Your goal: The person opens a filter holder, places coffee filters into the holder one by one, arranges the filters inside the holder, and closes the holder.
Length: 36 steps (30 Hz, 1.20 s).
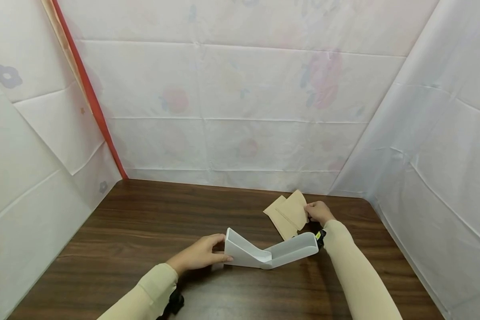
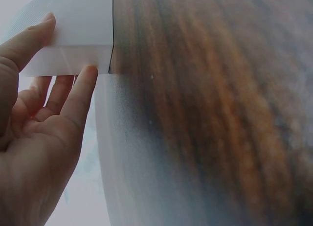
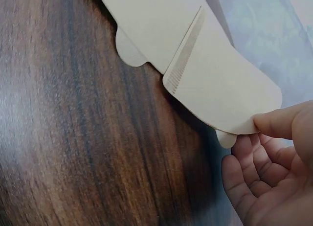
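Observation:
Brown paper coffee filters (image 1: pixel 294 210) with a crimped seam lie fanned out at the back right of the table. My right hand (image 1: pixel 320 212) pinches the edge of the nearer filter (image 3: pixel 222 89) between thumb and fingers in the right wrist view; another filter (image 3: pixel 146 20) overlaps it. A white hinged plastic case (image 1: pixel 244 253) stands in the middle, its lid (image 1: pixel 296 251) swung out to the right. At the case's left end, my left hand (image 1: pixel 198 254) holds it, thumb on one face and fingertips against the end wall in the left wrist view.
Dark wood-grain table (image 1: pixel 144 222) runs under everything. White patterned sheets (image 1: pixel 224 111) hang at the back and both sides, with a red strip (image 1: pixel 92 93) at the back left corner. The case's lid reaches close to my right wrist.

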Each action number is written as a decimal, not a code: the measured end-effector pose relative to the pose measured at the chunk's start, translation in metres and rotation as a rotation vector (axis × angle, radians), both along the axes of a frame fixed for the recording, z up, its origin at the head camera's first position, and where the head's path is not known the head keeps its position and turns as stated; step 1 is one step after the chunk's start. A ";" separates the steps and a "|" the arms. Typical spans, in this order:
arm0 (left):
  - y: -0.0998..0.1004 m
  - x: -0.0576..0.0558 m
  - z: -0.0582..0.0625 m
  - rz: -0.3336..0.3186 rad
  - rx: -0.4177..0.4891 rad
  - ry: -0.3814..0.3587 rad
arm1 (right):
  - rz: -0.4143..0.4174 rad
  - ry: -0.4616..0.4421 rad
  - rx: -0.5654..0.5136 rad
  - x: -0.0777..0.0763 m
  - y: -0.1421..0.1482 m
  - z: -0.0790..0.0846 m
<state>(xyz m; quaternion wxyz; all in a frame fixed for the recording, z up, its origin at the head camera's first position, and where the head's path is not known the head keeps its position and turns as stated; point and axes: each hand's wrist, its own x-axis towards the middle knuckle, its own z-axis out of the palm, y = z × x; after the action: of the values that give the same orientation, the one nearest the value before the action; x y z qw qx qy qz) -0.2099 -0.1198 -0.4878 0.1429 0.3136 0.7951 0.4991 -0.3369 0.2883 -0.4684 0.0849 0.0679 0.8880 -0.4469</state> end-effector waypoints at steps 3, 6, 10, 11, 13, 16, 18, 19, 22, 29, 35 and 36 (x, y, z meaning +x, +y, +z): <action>0.000 0.000 0.000 -0.002 0.000 0.004 | 0.001 0.011 -0.018 -0.001 0.001 0.001; 0.000 0.000 0.001 -0.001 -0.001 0.016 | 0.008 0.018 -0.021 -0.001 0.002 0.003; -0.001 0.000 0.001 0.001 -0.008 0.025 | -0.005 0.025 -0.005 -0.001 0.003 0.006; -0.001 0.000 0.001 0.001 -0.010 0.027 | -0.008 0.027 0.000 -0.001 0.003 0.007; 0.000 0.000 0.002 0.000 -0.011 0.029 | -0.011 0.032 0.005 -0.001 0.003 0.008; 0.000 0.000 0.002 -0.005 -0.003 0.030 | -0.006 0.039 -0.001 -0.001 0.002 0.010; 0.000 -0.001 0.002 -0.007 -0.001 0.033 | -0.003 0.044 -0.005 0.000 0.002 0.011; 0.000 -0.001 0.002 -0.006 -0.001 0.033 | -0.004 0.046 -0.006 0.000 0.002 0.011; 0.000 -0.001 0.002 0.002 -0.011 0.029 | 0.006 0.052 -0.007 0.002 0.003 0.012; -0.001 0.000 0.001 -0.013 0.013 0.025 | 0.034 0.100 0.006 0.008 0.002 0.017; -0.002 -0.001 -0.002 -0.004 0.010 0.003 | 0.044 0.123 -0.004 0.016 -0.003 0.027; -0.001 -0.001 -0.002 -0.003 0.011 -0.002 | 0.040 0.125 -0.006 0.017 -0.004 0.029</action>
<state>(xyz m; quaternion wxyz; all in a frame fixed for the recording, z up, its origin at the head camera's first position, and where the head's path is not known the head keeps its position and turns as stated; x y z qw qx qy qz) -0.2113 -0.1211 -0.4896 0.1428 0.3152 0.7917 0.5035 -0.3194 0.2846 -0.4399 0.0383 0.0217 0.8914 -0.4511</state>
